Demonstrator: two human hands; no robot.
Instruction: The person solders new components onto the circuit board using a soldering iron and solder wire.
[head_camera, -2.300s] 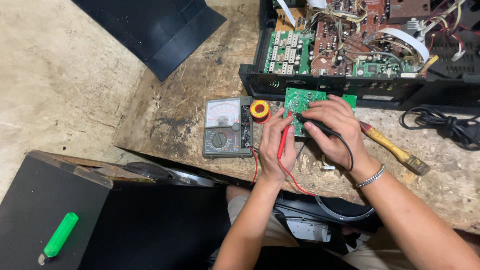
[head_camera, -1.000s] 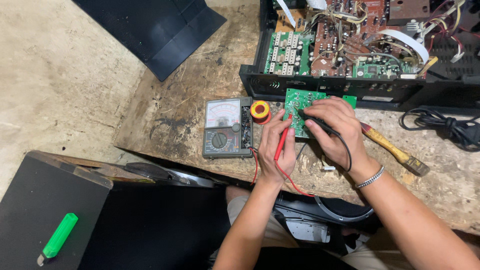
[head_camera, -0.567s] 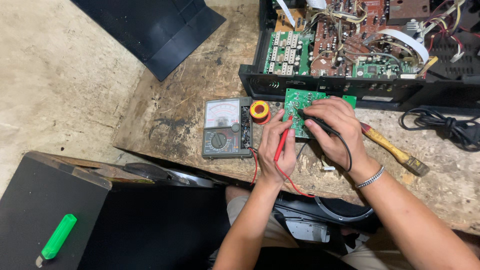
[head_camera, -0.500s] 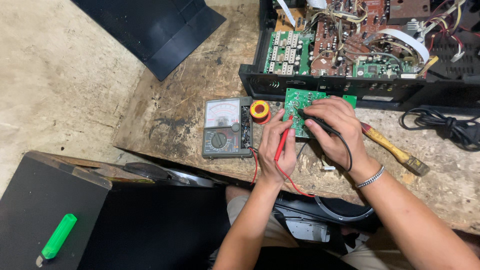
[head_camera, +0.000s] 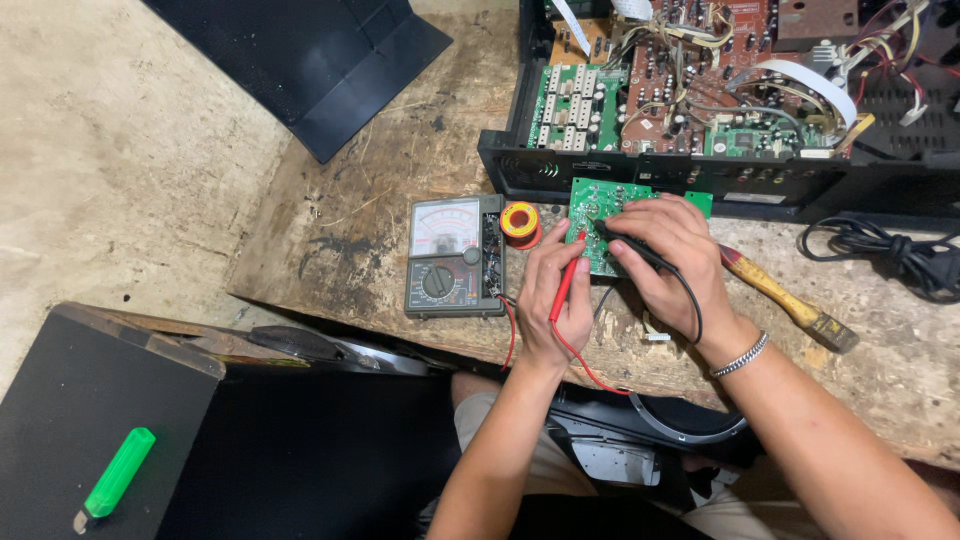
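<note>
My left hand (head_camera: 553, 290) grips a red test probe (head_camera: 565, 282), its tip touching a small green circuit board (head_camera: 592, 212) on the wooden bench. My right hand (head_camera: 672, 258) holds a black test probe (head_camera: 628, 243) against the same board; a metal bracelet sits on that wrist. Red and black leads run back toward an analog multimeter (head_camera: 453, 256) lying just left of my left hand. A small yellow spool of solder (head_camera: 520, 222) stands between the meter and the board.
An opened black chassis (head_camera: 720, 100) packed with circuit boards and wires fills the far right. A wooden-handled brush (head_camera: 785, 297) lies right of my right hand, a coiled black cord (head_camera: 890, 255) beyond it. A green marker (head_camera: 115, 475) rests on a dark panel at lower left.
</note>
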